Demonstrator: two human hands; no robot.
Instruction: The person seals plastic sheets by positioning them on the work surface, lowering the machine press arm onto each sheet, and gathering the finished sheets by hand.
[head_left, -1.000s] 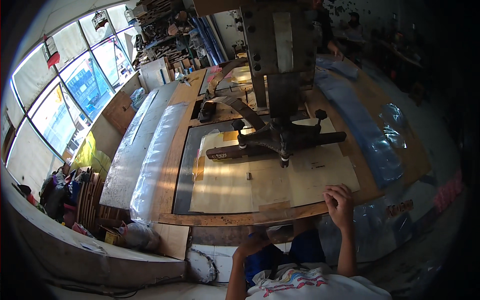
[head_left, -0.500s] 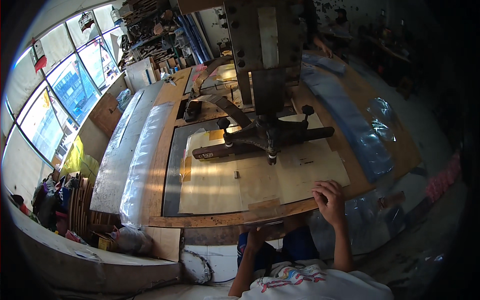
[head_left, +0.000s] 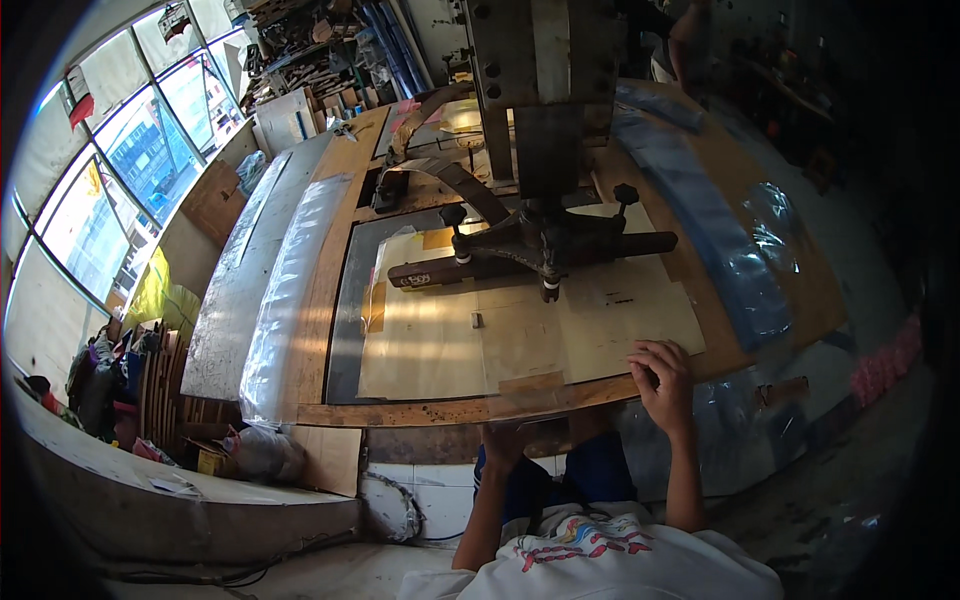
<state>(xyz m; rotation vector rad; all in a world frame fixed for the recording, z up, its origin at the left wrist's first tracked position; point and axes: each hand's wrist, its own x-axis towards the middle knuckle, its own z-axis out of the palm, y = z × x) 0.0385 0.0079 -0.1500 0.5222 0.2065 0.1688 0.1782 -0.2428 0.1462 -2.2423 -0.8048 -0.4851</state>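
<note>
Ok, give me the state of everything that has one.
Sheet: spread flat
Right hand: fingers loosely bent, at the sheet's near right corner
Left hand: low, shadowed, grip unclear
Bar: over the sheet, contact unclear
Knobs: upright
Strap: arched
Clear film: laid lengthwise
Blue film: laid lengthwise
Yellow bag: crumpled

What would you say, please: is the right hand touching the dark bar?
No, the right hand is by the near right corner of the pale sheet, apart from the dark bar.

We see white shirt [head_left: 620, 570], 6 o'clock | multicoloured print [head_left: 582, 543] on it | dark-blue shorts [head_left: 602, 472], print's 12 o'clock | right hand [head_left: 662, 385] bare
</note>
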